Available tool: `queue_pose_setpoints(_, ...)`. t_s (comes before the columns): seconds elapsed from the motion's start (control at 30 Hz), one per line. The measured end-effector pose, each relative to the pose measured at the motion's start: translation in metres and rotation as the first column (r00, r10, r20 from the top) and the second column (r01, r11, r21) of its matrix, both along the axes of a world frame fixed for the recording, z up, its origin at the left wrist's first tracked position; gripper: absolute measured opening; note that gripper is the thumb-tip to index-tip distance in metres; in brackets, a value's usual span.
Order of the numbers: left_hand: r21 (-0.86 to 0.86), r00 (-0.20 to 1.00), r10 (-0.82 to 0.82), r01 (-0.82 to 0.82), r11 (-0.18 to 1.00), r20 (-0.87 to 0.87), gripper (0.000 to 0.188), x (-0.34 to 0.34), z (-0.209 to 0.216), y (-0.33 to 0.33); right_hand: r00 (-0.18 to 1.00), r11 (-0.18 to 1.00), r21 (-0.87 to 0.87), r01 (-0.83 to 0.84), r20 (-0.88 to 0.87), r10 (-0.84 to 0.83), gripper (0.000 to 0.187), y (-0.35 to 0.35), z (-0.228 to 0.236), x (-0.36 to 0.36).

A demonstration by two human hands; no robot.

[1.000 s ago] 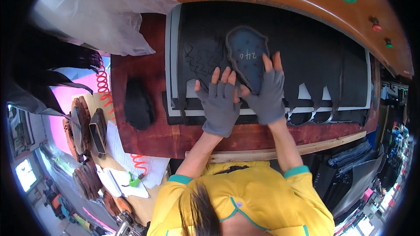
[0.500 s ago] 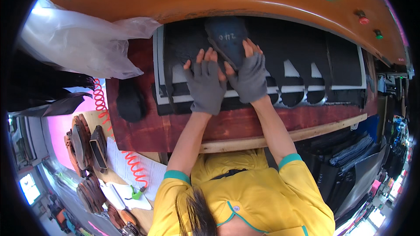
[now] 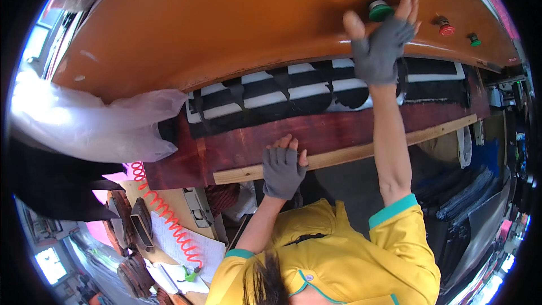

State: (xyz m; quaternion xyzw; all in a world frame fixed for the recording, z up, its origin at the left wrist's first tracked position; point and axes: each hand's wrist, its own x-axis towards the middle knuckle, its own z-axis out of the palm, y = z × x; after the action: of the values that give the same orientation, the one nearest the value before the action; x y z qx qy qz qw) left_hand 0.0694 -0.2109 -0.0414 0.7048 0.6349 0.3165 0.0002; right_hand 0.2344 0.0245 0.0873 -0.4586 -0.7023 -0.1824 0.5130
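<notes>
My right hand (image 3: 381,45), in a grey fingerless glove, reaches up to the orange machine head (image 3: 237,28). Its fingers are spread around a green push button (image 3: 380,11); whether the palm presses it, I cannot tell. My left hand (image 3: 283,170), gloved the same way, rests on the wooden strip (image 3: 333,157) along the board's front edge, its fingers lying over the strip and holding nothing. Black sheet material (image 3: 265,107) with curved cut-outs lies over white sheet on the dark red board (image 3: 248,144). The machine head covers the far part of that sheet.
A red (image 3: 446,26) and a smaller green button (image 3: 474,40) sit further right on the machine. Translucent plastic (image 3: 113,124) hangs at left. A red coiled hose (image 3: 169,220) crosses a side table with papers (image 3: 192,243) and cutting dies (image 3: 132,271). Dark sheets (image 3: 468,197) are stacked at right.
Both hands have left the dark marked piece, now out of sight. The right has risen to the green button; the left has drawn back to the front strip. The machine head covers more sheet.
</notes>
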Motion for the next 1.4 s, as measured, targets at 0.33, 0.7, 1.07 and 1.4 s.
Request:
queue_pose_setpoints(0.33, -0.012, 0.996, -0.083, 0.083, 0.996, -0.021, 0.014, -0.007, 0.0, 0.022, 0.853, 0.707, -0.657, -0.263, 0.183, 0.488, 0.029, -0.17, -0.114, 0.02)
queue_pose_setpoints(0.7, -0.104, 0.997, 0.05, -0.044, 0.994, 0.058, 0.017, -0.001, -0.001, 0.019, 0.938, 0.774, -0.625, -0.098, 0.201, 0.281, 0.022, -0.173, -0.114, -0.003)
queue_pose_setpoints(1.07, -0.129, 0.977, 0.177, -0.162, 0.978, 0.119, 0.025, 0.006, 0.03, -0.019, 0.924, 0.651, -0.678, -0.342, -0.117, 0.364, 0.015, -0.226, -0.097, 0.009)
queue_pose_setpoints(1.4, 0.097, 0.922, 0.388, -0.388, 0.917, 0.02, 0.063, -0.029, 0.028, 0.028, 0.927, 0.669, -0.688, -0.281, -0.014, 0.375, 0.094, -0.121, -0.064, -0.102)
